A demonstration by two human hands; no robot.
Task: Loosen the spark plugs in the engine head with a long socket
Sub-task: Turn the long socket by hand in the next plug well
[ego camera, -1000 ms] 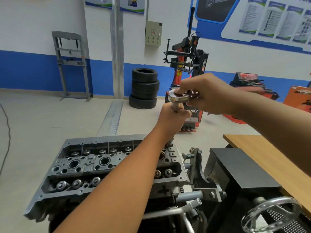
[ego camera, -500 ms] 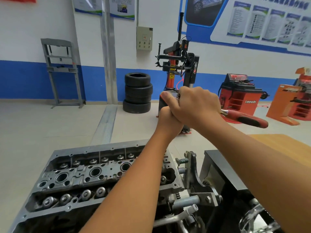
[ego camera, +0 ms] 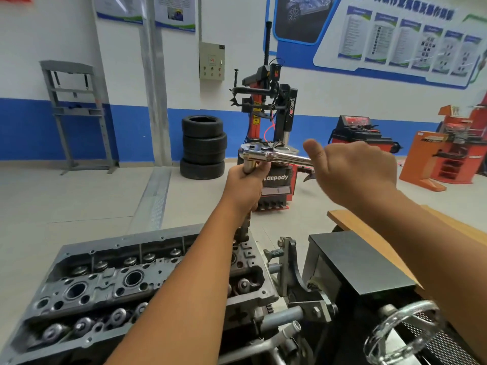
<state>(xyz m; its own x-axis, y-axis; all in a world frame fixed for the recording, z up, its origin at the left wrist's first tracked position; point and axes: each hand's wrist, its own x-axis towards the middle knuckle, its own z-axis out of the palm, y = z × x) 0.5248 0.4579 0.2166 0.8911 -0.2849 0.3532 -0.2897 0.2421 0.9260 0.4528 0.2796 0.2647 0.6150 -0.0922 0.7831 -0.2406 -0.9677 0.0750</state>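
The grey engine head point(ego camera: 105, 283) lies low in the view, with open spark plug wells along its middle. A long socket point(ego camera: 245, 225) stands upright in the well at the head's right end. My left hand point(ego camera: 245, 185) grips the socket just under the chrome ratchet point(ego camera: 268, 155) that sits on top of it. The ratchet's handle points to the right. My right hand point(ego camera: 353, 172) is around the handle, thumb raised; the handle's grip is hidden behind the hand. My left forearm hides the right part of the head.
A stand with a bracket point(ego camera: 292, 267) and a black box point(ego camera: 361, 262) sits right of the head, a handwheel point(ego camera: 400, 333) at the lower right. A wooden table edge point(ego camera: 353, 225) lies behind. Stacked tyres point(ego camera: 203, 146) and a tyre changer point(ego camera: 271, 114) stand further back.
My right hand has slid from over the ratchet's head out along the handle to the right. The chrome head now shows. My left hand has stayed on the socket.
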